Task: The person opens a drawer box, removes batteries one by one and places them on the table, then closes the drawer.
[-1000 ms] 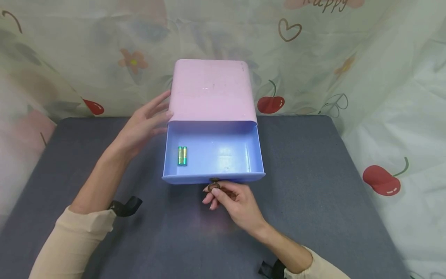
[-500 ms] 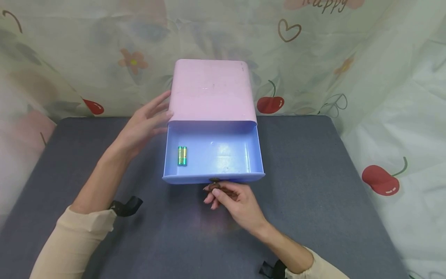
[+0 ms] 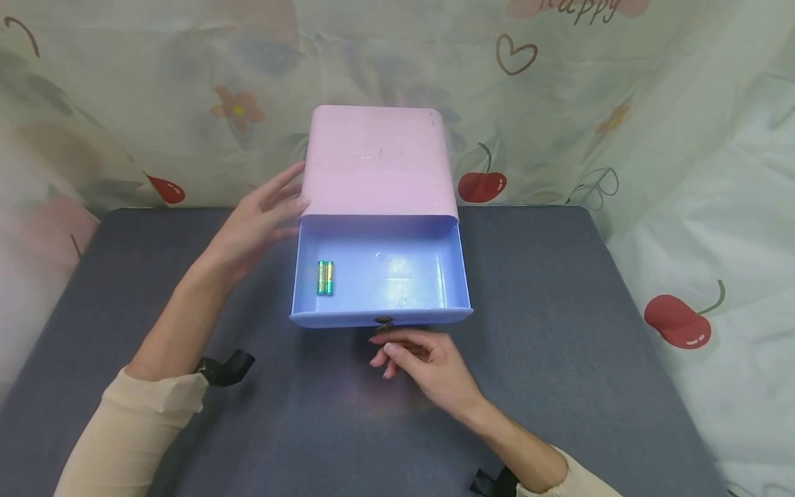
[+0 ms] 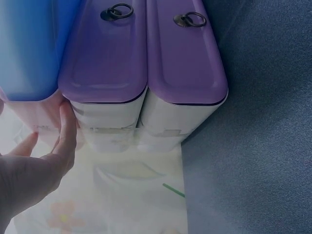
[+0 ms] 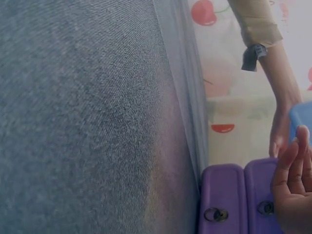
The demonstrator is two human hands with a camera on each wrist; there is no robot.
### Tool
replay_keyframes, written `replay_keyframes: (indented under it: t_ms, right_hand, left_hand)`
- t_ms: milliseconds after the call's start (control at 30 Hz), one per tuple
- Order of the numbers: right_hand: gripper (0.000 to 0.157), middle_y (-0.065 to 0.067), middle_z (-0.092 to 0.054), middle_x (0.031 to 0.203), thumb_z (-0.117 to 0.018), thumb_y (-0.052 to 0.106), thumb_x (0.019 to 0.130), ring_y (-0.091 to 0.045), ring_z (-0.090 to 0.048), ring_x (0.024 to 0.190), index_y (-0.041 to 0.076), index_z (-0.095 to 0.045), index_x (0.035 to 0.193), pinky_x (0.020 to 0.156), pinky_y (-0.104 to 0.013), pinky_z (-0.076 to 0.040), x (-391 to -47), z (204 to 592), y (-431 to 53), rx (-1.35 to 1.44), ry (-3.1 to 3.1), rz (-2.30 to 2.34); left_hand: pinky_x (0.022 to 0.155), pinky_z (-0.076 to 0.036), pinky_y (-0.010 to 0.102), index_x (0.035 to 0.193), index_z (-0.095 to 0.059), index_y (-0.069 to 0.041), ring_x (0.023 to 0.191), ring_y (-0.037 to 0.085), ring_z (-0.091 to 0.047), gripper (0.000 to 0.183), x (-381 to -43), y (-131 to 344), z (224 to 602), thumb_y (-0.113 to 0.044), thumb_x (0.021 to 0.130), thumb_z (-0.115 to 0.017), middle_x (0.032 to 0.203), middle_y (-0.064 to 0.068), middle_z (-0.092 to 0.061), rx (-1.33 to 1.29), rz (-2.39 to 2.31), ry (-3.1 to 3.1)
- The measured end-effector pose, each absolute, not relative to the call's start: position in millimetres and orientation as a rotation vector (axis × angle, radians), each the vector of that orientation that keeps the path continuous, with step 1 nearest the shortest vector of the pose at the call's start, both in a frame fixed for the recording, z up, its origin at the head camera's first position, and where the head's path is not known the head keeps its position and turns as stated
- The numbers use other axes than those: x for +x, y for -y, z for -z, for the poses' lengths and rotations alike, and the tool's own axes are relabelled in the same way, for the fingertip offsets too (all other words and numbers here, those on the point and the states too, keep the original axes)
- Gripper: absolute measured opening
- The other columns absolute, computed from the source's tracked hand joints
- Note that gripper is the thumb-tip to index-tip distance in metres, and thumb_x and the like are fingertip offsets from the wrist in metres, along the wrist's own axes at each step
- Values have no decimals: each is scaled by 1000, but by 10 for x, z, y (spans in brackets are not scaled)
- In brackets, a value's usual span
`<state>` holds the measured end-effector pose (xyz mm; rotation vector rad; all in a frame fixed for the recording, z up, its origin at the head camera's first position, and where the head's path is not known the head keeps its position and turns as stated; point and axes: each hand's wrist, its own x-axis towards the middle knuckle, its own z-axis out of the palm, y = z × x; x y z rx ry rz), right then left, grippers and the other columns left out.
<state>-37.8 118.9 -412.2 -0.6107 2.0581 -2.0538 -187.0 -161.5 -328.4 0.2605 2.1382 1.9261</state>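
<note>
The left hand (image 3: 257, 219), fingers spread, rests against the left side of the pink cabinet (image 3: 379, 159) at the centre of the head view. The right hand (image 3: 428, 369), fingers loosely bent, is just below the ring pull (image 3: 384, 320) of the pulled-out blue drawer (image 3: 348, 319); contact is unclear. Two green batteries (image 3: 329, 277) lie side by side in the drawer's left part. Purple drawers (image 4: 107, 63) show top centre in the left wrist view. A dark grey bench (image 3: 546, 310) lies beneath.

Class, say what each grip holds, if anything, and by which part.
Left grip: nothing held; it rests against the side of the pink casing. Right grip: at the partly hidden ring pull of the blue drawer; whether it holds cannot be told.
</note>
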Motion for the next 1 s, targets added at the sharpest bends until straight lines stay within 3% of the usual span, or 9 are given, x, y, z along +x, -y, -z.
replay_keyframes:
  t_ms: [300,467,1000]
  right_hand:
    - [21,-20,-72,88,-59,-12,93,-30,-65,64,-7,-67,111,63,-37,-58,-366,4022,-1322,-936,-1960,2112]
    - [24,-21,-71,85,-60,-20,87,-26,-66,63,-11,-66,109,61,-36,-58,-384,3950,-1348,-1121,-1952,2150]
    - [26,-19,-72,85,-63,-18,86,-19,-69,68,-8,-68,109,59,-30,-57,-471,3714,-1375,-1463,-2005,2123]
  left_hand:
    - [110,-33,59,155,-32,-37,144,26,-33,69,-1870,1618,3291,-36,95,-67,161,4,-29,267,-1922,-2149]
    - [110,-33,59,155,-32,-37,144,26,-34,69,-1871,1618,3292,-36,95,-67,161,4,-29,264,-1921,-2149]
    - [110,-34,57,155,-32,-37,143,25,-34,70,-1869,1620,3291,-35,95,-68,160,3,-29,256,-1948,-2111]
